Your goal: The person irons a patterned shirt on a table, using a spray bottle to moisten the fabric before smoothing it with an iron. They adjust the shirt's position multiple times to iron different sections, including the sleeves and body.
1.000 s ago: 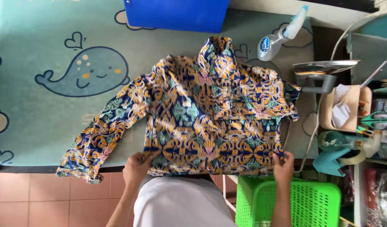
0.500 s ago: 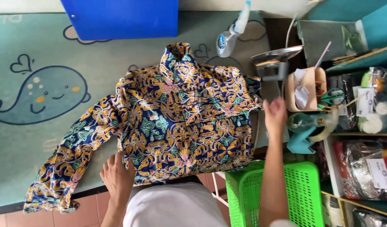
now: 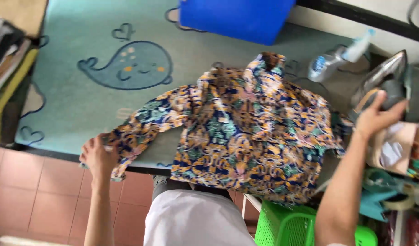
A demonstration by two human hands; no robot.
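Shirt [image 3: 250, 136] spread flat, unironed; left hand [image 3: 99, 157] pinches its sleeve cuff, right hand [image 3: 375, 116] closing on iron [image 3: 385, 79] beside shirt.

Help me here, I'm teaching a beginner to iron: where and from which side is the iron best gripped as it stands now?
Grip the iron by its dark handle, coming from the near side as the right hand does. It stands tilted on its heel, its metal soleplate facing away to the left, so the handle side is probably safest.

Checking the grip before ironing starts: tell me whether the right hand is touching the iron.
Touching. The head view shows the right hand with its fingers wrapped over the dark handle of the iron, no gap between them.
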